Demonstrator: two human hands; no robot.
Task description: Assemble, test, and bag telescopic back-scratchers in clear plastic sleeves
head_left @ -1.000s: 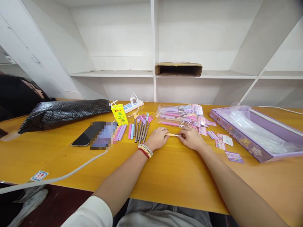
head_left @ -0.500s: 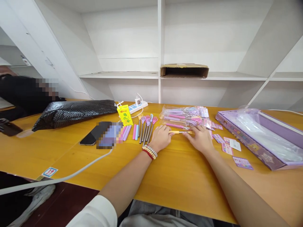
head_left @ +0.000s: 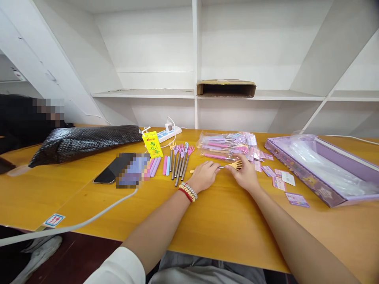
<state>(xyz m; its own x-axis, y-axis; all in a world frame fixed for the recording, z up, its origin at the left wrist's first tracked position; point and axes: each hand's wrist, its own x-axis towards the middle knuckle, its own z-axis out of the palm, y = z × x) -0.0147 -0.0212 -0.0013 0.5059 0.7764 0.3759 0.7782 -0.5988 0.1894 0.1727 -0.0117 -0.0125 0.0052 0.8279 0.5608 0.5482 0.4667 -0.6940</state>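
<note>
A yellow back scratcher [head_left: 237, 165] with a claw-shaped head lies sideways between my hands, just above or on the desk. My left hand [head_left: 204, 176] is closed around its handle, whose tip pokes out on the left. My right hand [head_left: 246, 173] grips it by the head end, and a bit of metal rod shows between the hands. Left of my left hand are several back scratcher heads on dark rods [head_left: 181, 159], without handles. Beside them lie loose purple handles [head_left: 155, 167] and a pink and a blue handle [head_left: 168, 165]. Bagged back scratchers [head_left: 220, 145] lie beyond my hands.
Small printed cards [head_left: 297, 199] lie right of my hands, before a purple display box [head_left: 318, 185] holding clear plastic. Leftward are phones [head_left: 108, 169], a yellow tea packet [head_left: 152, 144], a power strip [head_left: 168, 135] and a black bubble-wrap parcel [head_left: 89, 144]. A white cable [head_left: 97, 215] crosses the desk's left.
My left hand has shifted along the handle toward the head, so the handle's tip shows on its left. My right hand has turned, and the yellow claw is now visible. The view has swung slightly right.
</note>
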